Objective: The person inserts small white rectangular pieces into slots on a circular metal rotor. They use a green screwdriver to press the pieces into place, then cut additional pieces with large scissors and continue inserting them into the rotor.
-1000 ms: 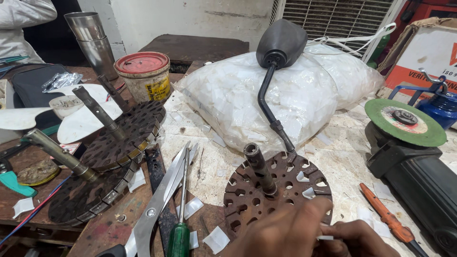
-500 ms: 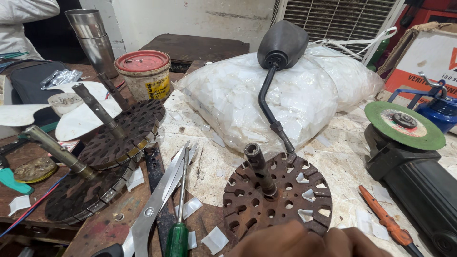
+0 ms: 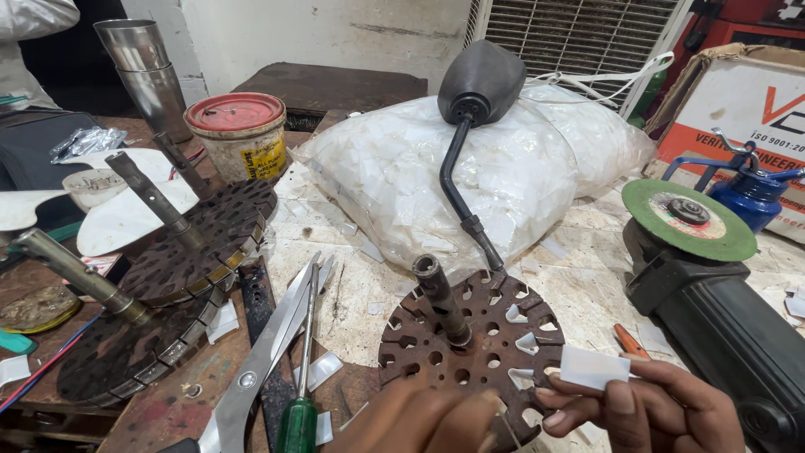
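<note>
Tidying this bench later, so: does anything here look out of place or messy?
Yes. A black rear-view mirror lies across the bag of white pieces, an odd resting place. White scraps litter the bench near the scissors, and the rotor disc looks rusty.

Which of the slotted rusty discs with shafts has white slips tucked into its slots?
The disc nearest the hands, at bottom centre; the stacked discs on the left show none.

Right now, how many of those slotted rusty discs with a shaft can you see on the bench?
4. One disc lies under the two hands, near the bottom middle. Three more overlap at the left: far disc, middle disc, near disc. Others may be hidden.
</note>
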